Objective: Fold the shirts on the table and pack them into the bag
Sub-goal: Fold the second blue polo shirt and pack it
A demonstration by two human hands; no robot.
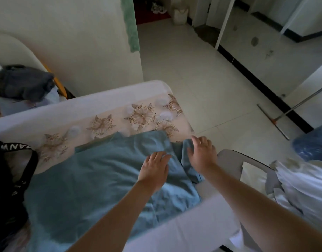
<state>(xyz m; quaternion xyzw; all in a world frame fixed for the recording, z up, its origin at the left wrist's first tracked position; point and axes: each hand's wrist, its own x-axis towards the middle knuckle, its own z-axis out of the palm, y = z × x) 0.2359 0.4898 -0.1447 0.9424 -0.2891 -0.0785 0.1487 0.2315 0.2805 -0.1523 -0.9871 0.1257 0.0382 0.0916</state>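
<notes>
At the far left, a black bag with lettered handles stands on the edge of the desk, which is covered by a cloth with a flower pattern. A blue shirt lies spread flat on the desk beside the bag and takes most of the near side. The left hand rests flat on the right part of the shirt; its grip is released, with the fingers straight. Just to the right, the right hand is over the shirt's sleeve at the right edge of the desk, its grip also released, with the fingers spread and holding nothing. Further right, white clothes lie in a heap on a grey chair.
</notes>
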